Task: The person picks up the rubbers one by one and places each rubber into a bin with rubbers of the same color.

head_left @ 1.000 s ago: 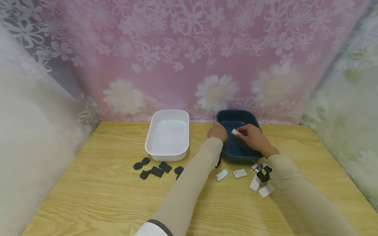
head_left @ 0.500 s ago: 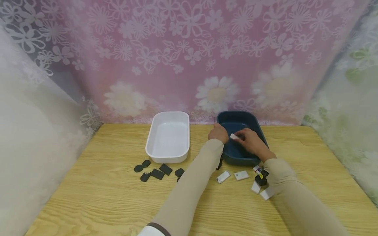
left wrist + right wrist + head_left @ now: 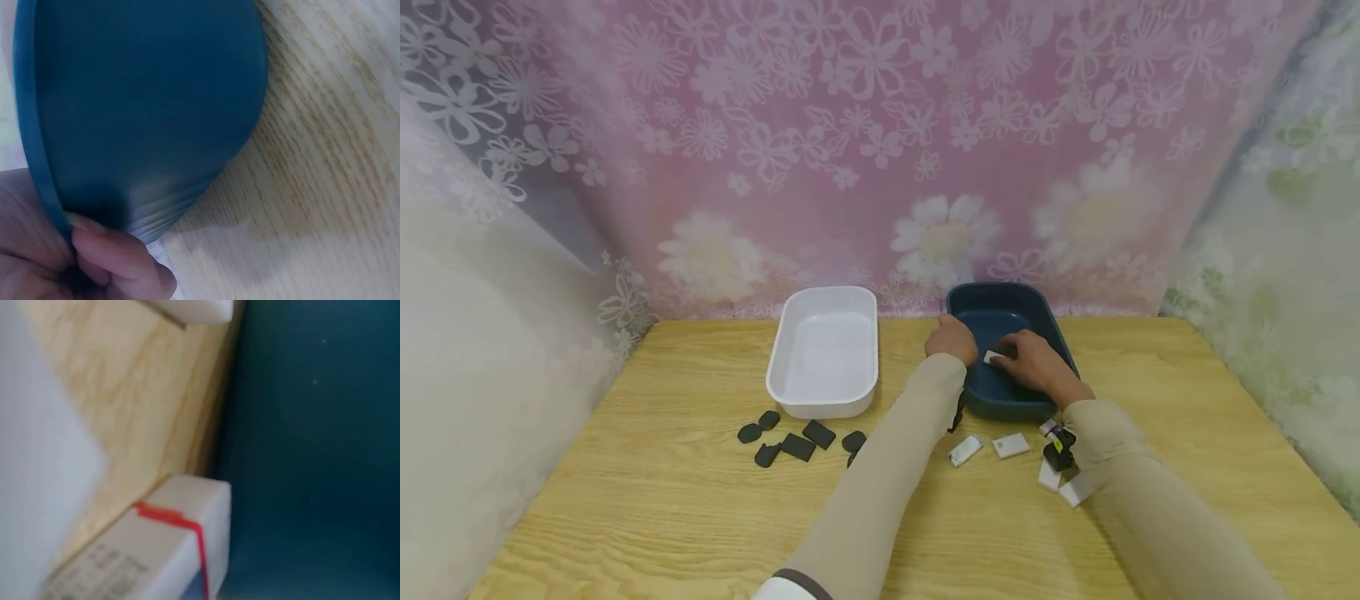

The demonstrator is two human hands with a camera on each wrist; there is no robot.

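- The left hand (image 3: 951, 339) grips the left rim of the dark blue tray (image 3: 1043, 310). In the left wrist view the fingers (image 3: 106, 253) are curled around the tray's edge (image 3: 37, 156), with the outer wall of the tray above the wooden table (image 3: 331, 156).
- The right hand (image 3: 1033, 364) is inside the blue tray, low over its floor. It pinches a small white eraser (image 3: 994, 357) at its fingertips, on the side toward 9 o'clock of the hand.
- The white eraser is therefore inside the blue tray, near its middle. I cannot tell if it already touches the floor of the tray.
- The blue tray stands at 12 o'clock on the table (image 3: 625, 500), close to the flowered pink curtain (image 3: 880, 150).
- A white tray (image 3: 824, 350) stands at 9 o'clock of the blue tray, apart from it.
- Several black pieces (image 3: 797, 446) lie in a loose group at 6 o'clock of the white tray.
- More white erasers (image 3: 1011, 444) lie on the table at 6 o'clock of the blue tray, between the two sleeves and partly under the right one.
- In the right wrist view one eraser with a red line (image 3: 156, 550) lies on the table just beside the outer wall of the blue tray (image 3: 312, 456).
- Both arms wear beige sleeves (image 3: 880, 483).
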